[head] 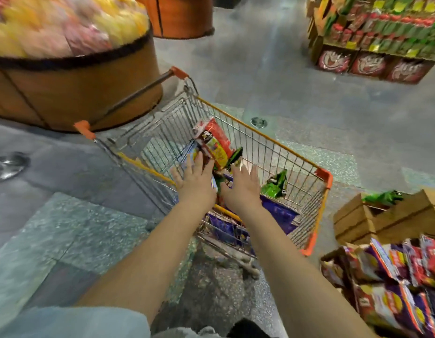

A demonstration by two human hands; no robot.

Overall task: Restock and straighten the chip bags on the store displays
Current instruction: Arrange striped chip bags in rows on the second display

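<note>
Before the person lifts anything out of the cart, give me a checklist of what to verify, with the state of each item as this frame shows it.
1. Both hands inside the shopping cart: ok, left hand and right hand reach over the bags.
2. Fingers curled round a bag: not ok, both hands are spread open.
3. Stock left in the cart: ok, a red chip bag, a green bag and purple bags remain.
4. Left hand touching the red chip bag: cannot tell, blurred.
5. Display within reach: ok, the box of red and purple chip bags stands at the right.
</note>
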